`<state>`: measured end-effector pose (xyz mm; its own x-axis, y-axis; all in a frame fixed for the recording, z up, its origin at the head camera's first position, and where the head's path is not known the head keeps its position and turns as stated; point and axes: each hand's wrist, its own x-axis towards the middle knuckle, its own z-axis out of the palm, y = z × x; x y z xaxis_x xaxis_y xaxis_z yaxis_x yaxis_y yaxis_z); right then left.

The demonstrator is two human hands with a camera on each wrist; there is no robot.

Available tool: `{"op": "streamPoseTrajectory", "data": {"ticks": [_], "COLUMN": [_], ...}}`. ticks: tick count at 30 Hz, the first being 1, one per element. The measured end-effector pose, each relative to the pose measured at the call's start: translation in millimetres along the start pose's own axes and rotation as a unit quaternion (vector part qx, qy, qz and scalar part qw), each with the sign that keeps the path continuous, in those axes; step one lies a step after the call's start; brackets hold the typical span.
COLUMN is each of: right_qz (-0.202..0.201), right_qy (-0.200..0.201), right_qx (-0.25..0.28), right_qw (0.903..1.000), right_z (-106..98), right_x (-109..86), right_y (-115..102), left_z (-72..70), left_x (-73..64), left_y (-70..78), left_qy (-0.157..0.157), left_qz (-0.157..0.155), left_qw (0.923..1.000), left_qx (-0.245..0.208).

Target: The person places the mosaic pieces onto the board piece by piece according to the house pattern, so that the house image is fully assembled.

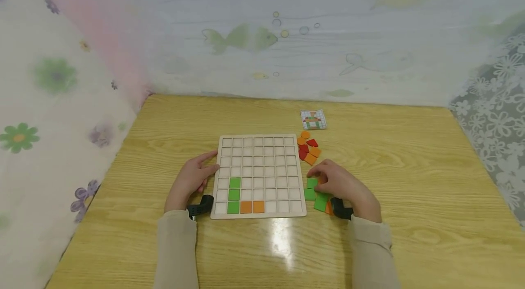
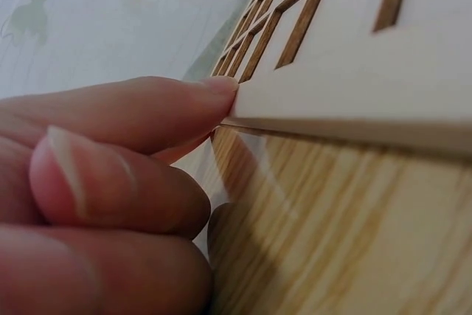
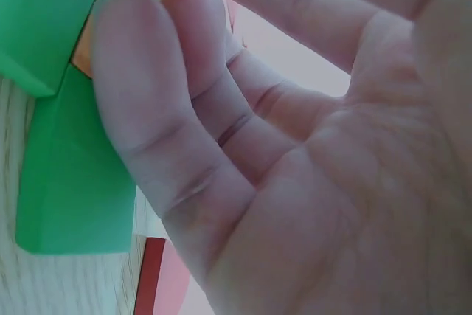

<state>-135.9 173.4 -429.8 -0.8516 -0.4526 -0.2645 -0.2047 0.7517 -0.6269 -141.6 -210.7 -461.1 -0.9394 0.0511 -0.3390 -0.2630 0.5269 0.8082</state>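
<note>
A square wooden grid board lies on the table between the hands. Three green tiles stand in a column in its lower left, and two orange tiles sit beside the lowest one. The left hand touches the board's left edge; in the left wrist view one fingertip meets its side while other fingers are bent. Right of the board, the right hand reaches with bent fingers over loose green tiles. In the right wrist view its fingertips overlap green tiles and an orange tile.
Red and orange pieces lie loosely by the board's upper right edge. Behind them is a small printed pattern card. Dark camera mounts sit at both wrists. A decorated wall rises behind the wooden table.
</note>
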Motion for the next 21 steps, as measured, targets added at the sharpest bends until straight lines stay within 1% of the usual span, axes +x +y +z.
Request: {"op": "streamPoseTrajectory", "data": {"ticks": [5, 11, 17, 21], "right_qz": [0.015, 0.012, 0.013, 0.012], "right_qy": [0.003, 0.005, 0.014, 0.022], "right_qx": [0.006, -0.011, -0.007, -0.003], "right_qw": [0.9999, 0.9998, 0.9998, 0.9997], "right_z": [0.8, 3.9, 4.9, 5.8], "right_x": [1.0, 3.7, 5.6, 6.6], "right_y": [-1.5, 0.2, 1.5, 0.1], "left_z": [-1.4, -0.2, -0.3, -1.1], "left_x": [-1.1, 0.5, 0.5, -1.0], "left_y": [0.6, -1.4, 0.2, 1.9], "left_qy": [-0.004, -0.004, -0.004, -0.003], "left_qz": [0.001, -0.002, -0.001, -0.009], "left_qw": [1.0000, 1.0000, 1.0000, 0.9999], "left_qx": [-0.002, -0.007, 0.004, -0.007]}}
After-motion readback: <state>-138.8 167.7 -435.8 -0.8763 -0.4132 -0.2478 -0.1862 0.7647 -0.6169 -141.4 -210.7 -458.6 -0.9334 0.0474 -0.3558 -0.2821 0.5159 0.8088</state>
